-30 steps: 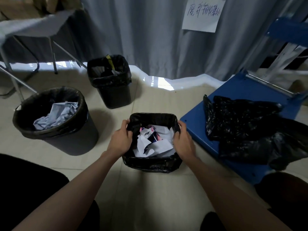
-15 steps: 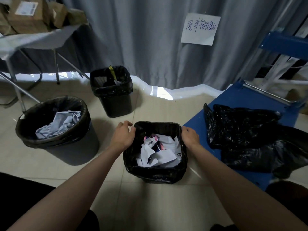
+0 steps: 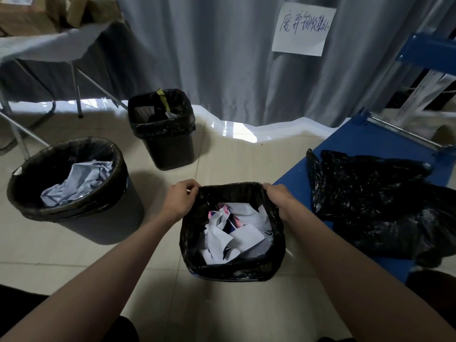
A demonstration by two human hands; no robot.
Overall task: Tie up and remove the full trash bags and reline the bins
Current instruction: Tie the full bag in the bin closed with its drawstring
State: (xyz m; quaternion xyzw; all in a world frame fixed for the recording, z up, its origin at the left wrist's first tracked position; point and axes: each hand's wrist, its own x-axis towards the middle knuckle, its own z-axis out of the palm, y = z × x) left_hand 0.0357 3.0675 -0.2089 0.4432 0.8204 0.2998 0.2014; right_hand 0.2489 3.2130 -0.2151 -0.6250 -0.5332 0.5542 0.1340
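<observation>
Both far corners of the black bag (image 3: 249, 266), full of crumpled paper (image 3: 234, 233), are gripped by left hand (image 3: 179, 199) and right hand (image 3: 280, 198)

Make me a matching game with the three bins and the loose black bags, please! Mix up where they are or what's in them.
Things:
1. Round bin
2. Far square bin
3. Near square bin
4. Loose bags

Clues:
A. Lying on the blue board
B. Both hands grip its liner's far corners
C. Holds crumpled pale blue paper
D. Has a yellow-green strip sticking up

Pairs: 1-C, 2-D, 3-B, 4-A

The left hand and right hand pinch the liner.
</observation>
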